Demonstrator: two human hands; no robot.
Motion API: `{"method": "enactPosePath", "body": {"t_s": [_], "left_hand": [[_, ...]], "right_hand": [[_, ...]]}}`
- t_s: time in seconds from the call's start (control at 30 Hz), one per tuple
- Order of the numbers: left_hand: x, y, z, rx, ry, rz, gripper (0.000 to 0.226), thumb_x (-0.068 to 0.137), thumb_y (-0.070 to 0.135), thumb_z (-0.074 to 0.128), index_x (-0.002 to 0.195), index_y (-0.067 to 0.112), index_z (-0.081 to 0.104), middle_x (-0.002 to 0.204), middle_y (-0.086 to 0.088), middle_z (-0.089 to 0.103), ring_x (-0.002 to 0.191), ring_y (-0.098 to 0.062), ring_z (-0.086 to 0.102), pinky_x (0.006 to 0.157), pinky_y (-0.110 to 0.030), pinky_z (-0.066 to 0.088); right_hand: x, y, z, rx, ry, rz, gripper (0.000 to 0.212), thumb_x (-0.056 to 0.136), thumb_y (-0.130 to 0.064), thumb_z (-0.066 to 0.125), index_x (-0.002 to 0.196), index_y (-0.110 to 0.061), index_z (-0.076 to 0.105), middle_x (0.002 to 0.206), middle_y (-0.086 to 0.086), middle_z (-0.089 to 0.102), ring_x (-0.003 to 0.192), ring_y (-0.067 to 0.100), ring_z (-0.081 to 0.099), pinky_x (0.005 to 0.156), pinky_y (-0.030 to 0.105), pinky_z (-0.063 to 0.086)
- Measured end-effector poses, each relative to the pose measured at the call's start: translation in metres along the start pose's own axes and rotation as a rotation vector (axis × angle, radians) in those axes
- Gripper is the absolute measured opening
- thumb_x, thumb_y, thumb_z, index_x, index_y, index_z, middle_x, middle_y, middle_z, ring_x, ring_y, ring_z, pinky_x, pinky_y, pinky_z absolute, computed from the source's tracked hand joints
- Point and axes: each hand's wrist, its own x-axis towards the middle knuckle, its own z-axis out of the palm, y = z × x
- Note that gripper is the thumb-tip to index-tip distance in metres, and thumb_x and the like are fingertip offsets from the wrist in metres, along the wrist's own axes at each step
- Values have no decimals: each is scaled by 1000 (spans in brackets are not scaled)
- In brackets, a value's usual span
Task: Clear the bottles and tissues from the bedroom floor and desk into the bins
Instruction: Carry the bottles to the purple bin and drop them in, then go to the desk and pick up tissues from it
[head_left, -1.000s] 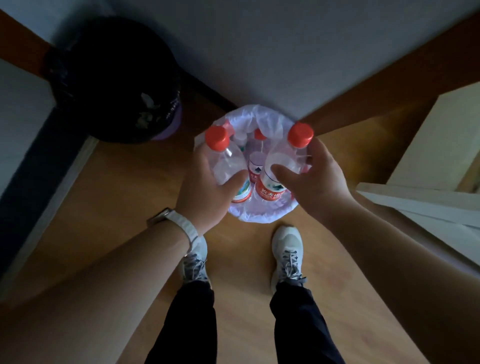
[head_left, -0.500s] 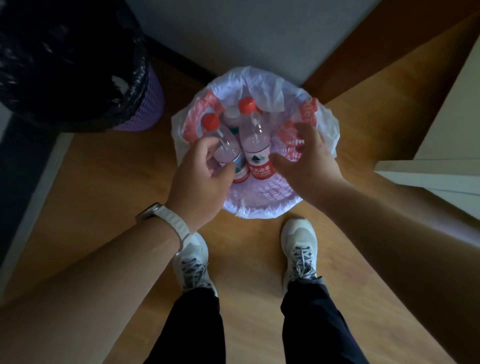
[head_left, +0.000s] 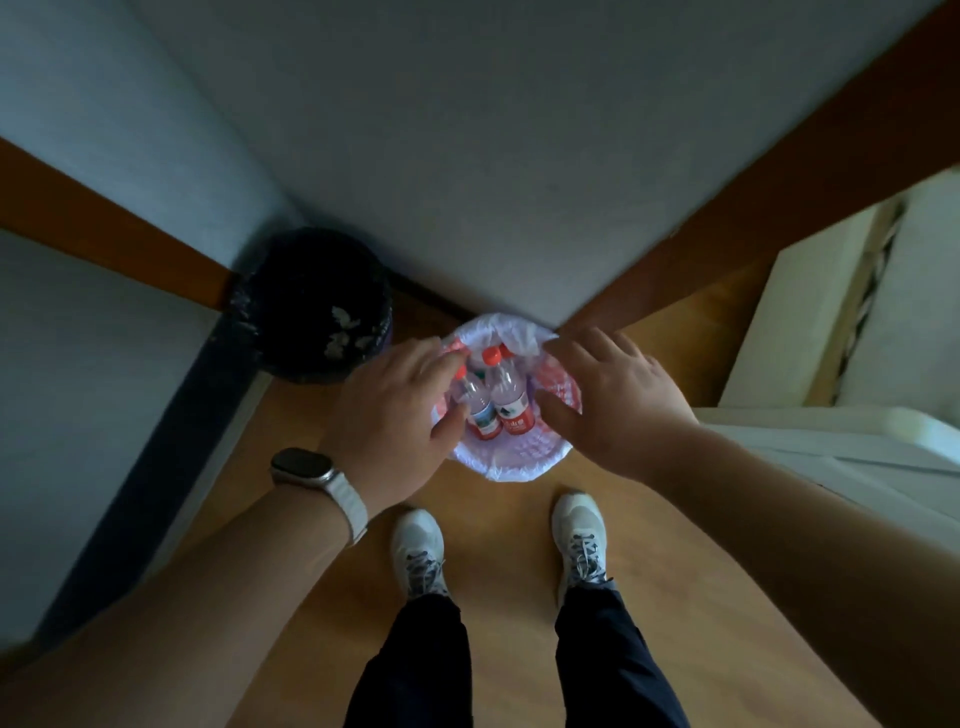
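Wood flooring (head_left: 498, 525) carries a white-lined bin (head_left: 511, 465) set against the wall corner, and two red-capped bottles (head_left: 506, 397) stand upright side by side inside it. The left hand (head_left: 395, 410), a watch (head_left: 304, 467) on its wrist, hovers over the bin's left edge, fingers loosely spread and gripping nothing, thumb just beside the nearer bottle. The right hand (head_left: 615, 400) hangs over the right rim, fingers straight, splayed, empty. A black-lined bin (head_left: 311, 291) sits just left, with pale scraps (head_left: 343, 332) inside.

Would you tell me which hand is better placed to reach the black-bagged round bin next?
Probably the left hand: it hovers beside the black-bagged round bin, while the right hand is beyond the white-bagged bin holding red-capped clear plastic bottles.
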Motion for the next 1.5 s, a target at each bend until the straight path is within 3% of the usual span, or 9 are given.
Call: {"method": "enactPosePath", "body": {"t_s": [0.2, 0.37, 0.53, 0.77, 1.07, 1.23, 1.5], "left_hand": [[-13, 43, -112, 93, 27, 88, 46, 87, 38, 52, 127, 15, 59, 126, -11, 58, 118, -32, 54, 95, -46, 45], [-30, 63, -185, 151, 38, 159, 47, 87, 36, 55, 128, 14, 60, 129, -12, 58, 120, -33, 52, 96, -47, 43], [-45, 89, -250, 194, 34, 215, 53, 86, 44, 46, 130, 16, 58, 133, -13, 56, 117, -35, 53, 95, -47, 44], [-51, 137, -310, 255, 118, 398, 52, 85, 40, 56, 131, 16, 59, 132, -14, 57, 119, -35, 54, 94, -46, 44], [-42, 244, -359, 298, 205, 562, 50, 89, 43, 50, 132, 17, 57, 133, -12, 58, 123, -33, 53, 96, -48, 45], [-52, 325, -366, 294, 239, 651, 50, 90, 45, 44, 132, 19, 55, 136, -9, 57, 128, -29, 50, 100, -48, 43], [-65, 468, -346, 265, 285, 823, 50, 93, 48, 42, 132, 20, 54, 136, -8, 56, 129, -28, 50, 103, -48, 43]], "right_hand": [[-41, -49, -107, -112, 65, -80, 51, 87, -48, 58, 130, -21, 53, 136, 2, 52, 124, 28, 48, 93, 42, 44], [-89, -86, -165, -143, 175, -49, 47, 88, -50, 55, 127, -23, 55, 133, 2, 54, 123, 27, 49, 93, 43, 45], [-136, -111, -213, -184, 188, 8, 44, 89, -55, 50, 125, -30, 53, 136, -4, 50, 128, 23, 44, 98, 45, 43], [-194, -127, -279, -263, 360, 113, 47, 90, -53, 50, 128, -25, 53, 130, -2, 54, 121, 25, 48, 96, 41, 42], [-282, -104, -349, -299, 501, 270, 55, 91, -61, 37, 136, -30, 44, 139, -4, 48, 132, 21, 40, 104, 41, 38], [-355, -68, -380, -283, 557, 313, 57, 94, -60, 35, 142, -30, 37, 147, -5, 39, 138, 19, 30, 111, 41, 28], [-482, 17, -399, -323, 738, 444, 50, 89, -54, 51, 128, -22, 55, 130, 1, 56, 124, 24, 49, 99, 42, 42]]}}
